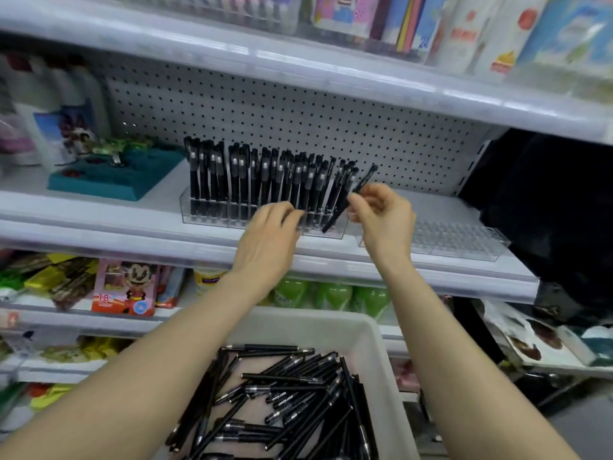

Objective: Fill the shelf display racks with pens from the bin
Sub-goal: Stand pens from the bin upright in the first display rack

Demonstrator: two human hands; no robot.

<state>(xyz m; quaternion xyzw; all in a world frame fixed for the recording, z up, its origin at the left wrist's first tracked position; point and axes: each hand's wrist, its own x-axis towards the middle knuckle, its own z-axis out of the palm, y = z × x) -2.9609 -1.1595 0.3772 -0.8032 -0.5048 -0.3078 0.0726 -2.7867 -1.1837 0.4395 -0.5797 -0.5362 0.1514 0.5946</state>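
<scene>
The right hand (381,214) pinches 1 black pen (348,200) near its capped upper end, tilted with its tip over the last free slots of the clear display rack (199,218). It looks light, stiff and smooth, so a fingertip pinch high on the barrel should steer it. The left hand (272,237) rests bent fingers against the standing pens; whether it holds any I cannot tell. That rack is nearly full, the 2nd rack (464,240) beside it stands empty, and the white bin (374,330) holds many loose pens (292,386).
</scene>
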